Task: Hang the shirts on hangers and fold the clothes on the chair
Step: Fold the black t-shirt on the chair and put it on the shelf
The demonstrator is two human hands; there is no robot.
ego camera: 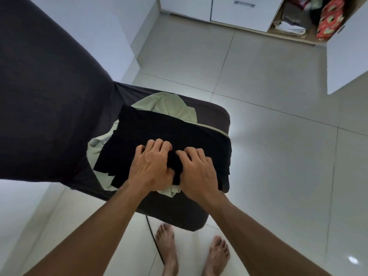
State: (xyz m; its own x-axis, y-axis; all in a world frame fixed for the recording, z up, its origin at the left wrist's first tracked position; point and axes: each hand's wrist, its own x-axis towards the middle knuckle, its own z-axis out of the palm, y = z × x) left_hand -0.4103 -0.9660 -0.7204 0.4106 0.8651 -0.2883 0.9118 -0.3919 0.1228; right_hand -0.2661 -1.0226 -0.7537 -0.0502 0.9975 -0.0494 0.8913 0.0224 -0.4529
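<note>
A black garment [159,128] lies folded flat across the seat of a chair [217,114] that wears a dark grey cover. Under it a pale green garment [167,103] sticks out at the back, the left and the front. My left hand [153,164] and my right hand [196,170] rest side by side on the near half of the black garment, fingers curled into the cloth. A ridge of black fabric is bunched between the two hands. No hanger is in view.
The chair's tall covered back [45,96] fills the left side. A black cable [154,240] runs on the white tiled floor by my bare feet [167,246]. An open cabinet [294,22] with folded clothes and a red patterned bag [329,18] stands far right.
</note>
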